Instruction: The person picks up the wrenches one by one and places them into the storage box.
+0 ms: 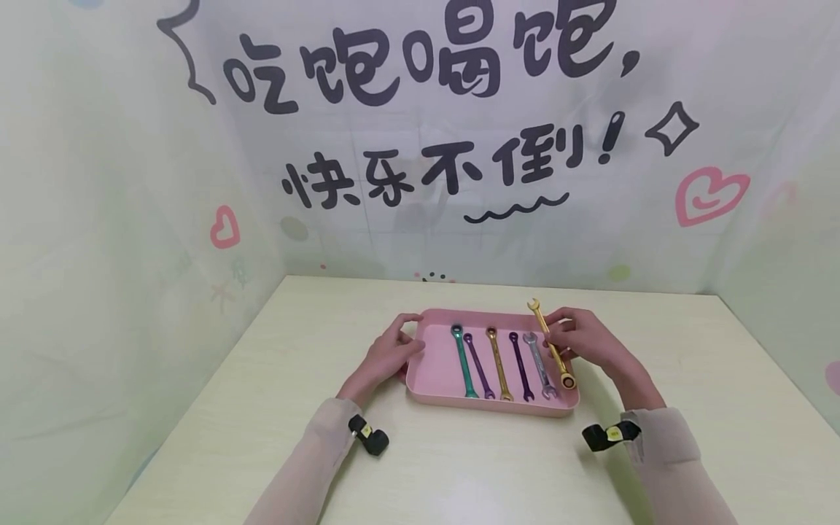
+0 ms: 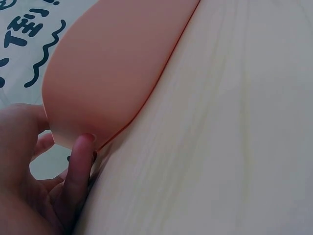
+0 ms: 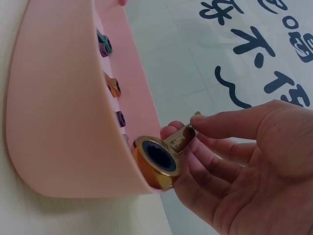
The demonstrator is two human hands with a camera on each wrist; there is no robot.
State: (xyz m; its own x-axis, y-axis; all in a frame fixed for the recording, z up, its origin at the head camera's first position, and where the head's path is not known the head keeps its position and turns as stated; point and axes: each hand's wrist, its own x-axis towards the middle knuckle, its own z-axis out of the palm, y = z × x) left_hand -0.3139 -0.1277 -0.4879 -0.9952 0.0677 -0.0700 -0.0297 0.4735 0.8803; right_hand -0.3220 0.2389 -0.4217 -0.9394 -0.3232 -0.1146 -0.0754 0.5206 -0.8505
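A shallow pink tray (image 1: 429, 364) sits on the table with several combination wrenches laid side by side in it: teal (image 1: 465, 368), purple (image 1: 479, 368), gold (image 1: 498, 364), dark purple (image 1: 521, 368) and silver (image 1: 541, 368). At the tray's left end, my left hand (image 1: 387, 354) holds the wall with curled fingers. My right hand (image 1: 584, 337) pinches a second gold wrench (image 1: 550, 335) by its shank. That wrench slants over the tray's right end, its ratchet ring (image 3: 159, 156) low at the near right corner and its open end up beyond the far rim.
The pale wooden table (image 1: 459, 467) extends around the tray. Behind it hangs a white printed cloth (image 1: 394, 248) with dark lettering and pink hearts, and more cloth walls the left and right sides. A black camera is strapped to each wrist.
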